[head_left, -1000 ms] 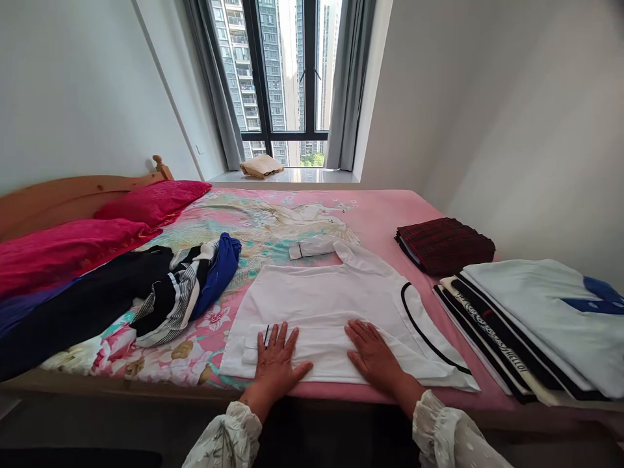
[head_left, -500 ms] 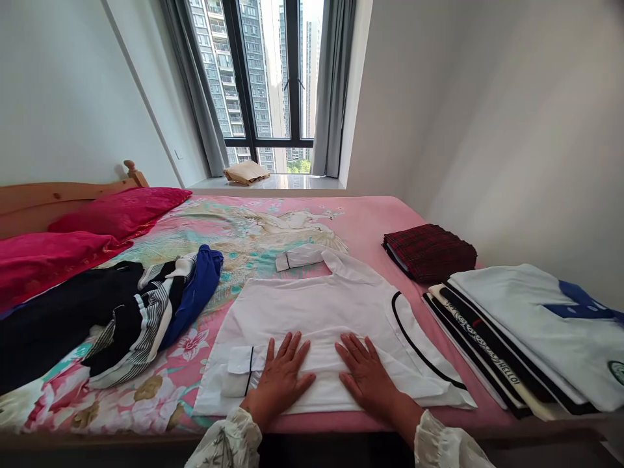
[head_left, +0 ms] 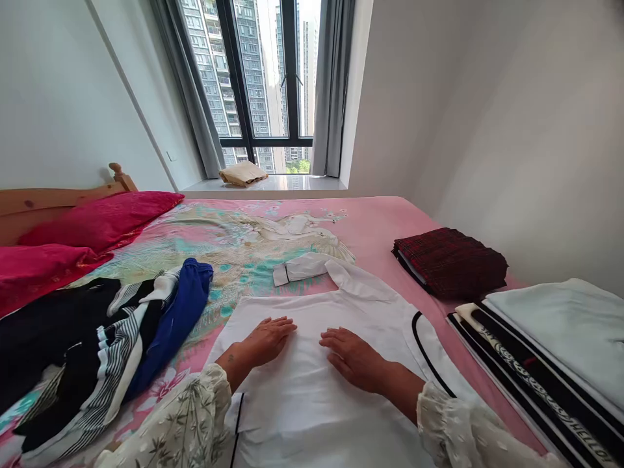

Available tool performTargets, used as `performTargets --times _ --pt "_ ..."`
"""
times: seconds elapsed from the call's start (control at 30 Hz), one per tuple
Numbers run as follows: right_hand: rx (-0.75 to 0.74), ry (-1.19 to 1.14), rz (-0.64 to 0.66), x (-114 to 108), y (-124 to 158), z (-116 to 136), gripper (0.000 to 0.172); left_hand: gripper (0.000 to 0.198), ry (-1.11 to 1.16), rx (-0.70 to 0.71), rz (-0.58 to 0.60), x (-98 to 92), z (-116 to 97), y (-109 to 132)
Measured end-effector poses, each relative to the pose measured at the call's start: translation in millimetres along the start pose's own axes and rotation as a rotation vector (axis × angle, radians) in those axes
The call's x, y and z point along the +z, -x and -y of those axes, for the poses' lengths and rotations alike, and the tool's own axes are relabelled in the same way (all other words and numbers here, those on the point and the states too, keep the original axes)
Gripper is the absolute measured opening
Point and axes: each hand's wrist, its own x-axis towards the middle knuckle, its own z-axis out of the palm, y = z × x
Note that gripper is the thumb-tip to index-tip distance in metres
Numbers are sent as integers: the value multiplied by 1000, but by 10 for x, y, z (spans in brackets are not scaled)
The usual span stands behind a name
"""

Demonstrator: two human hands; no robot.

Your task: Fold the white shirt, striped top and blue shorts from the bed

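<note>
A white garment with black trim (head_left: pixel 312 390) lies spread on the pink floral bedsheet (head_left: pixel 234 240). Both my hands rest flat on its middle, fingers stretched out and pointing toward each other. My left hand (head_left: pixel 263 339) presses the cloth left of centre and my right hand (head_left: pixel 351 356) presses it right of centre, a small gap between them. A white sleeve with a black stripe (head_left: pixel 298 268) sticks out beyond the garment's far edge. Neither hand holds anything.
A heap of black, striped and blue clothes (head_left: pixel 97 338) lies to the left. Red pillows (head_left: pixel 92 221) sit by the wooden headboard. On the right are a folded dark red plaid item (head_left: pixel 451 261) and a stack of folded clothes (head_left: pixel 550 344). A beige bundle (head_left: pixel 242 173) sits on the windowsill.
Both hands slid forward from the garment's near edge to its middle, and turned inward. The view moved closer to the bed.
</note>
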Motion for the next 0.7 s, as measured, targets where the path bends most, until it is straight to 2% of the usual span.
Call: performTargets --times 0.07,0.13,0.23,0.3,0.4,0.53,0.6,0.7 --pt "-56 12 77 76 -189 -190 39 44 -5 -50 -7 32 245 -152" --pt "-17 59 116 146 -334 -448 44 49 -18 -151 -44 81 513 -240" --pt "188 168 18 170 -483 -852 51 57 -39 -350 -133 191 886 -289" --pt "284 214 -74 122 -581 -1037 42 57 -71 -441 -198 284 1052 -295" --pt "315 247 -168 -5 -837 -1113 31 55 -114 -465 -279 404 1146 -296" --pt "259 285 -228 -167 -1484 -1012 30 55 -123 -449 -318 475 1130 -292" --pt "235 303 -205 -213 -1874 -1006 35 56 -132 -453 -333 490 1127 -286" --pt "298 329 -141 -221 -2364 -1140 57 56 -136 -466 -351 517 1153 -273"
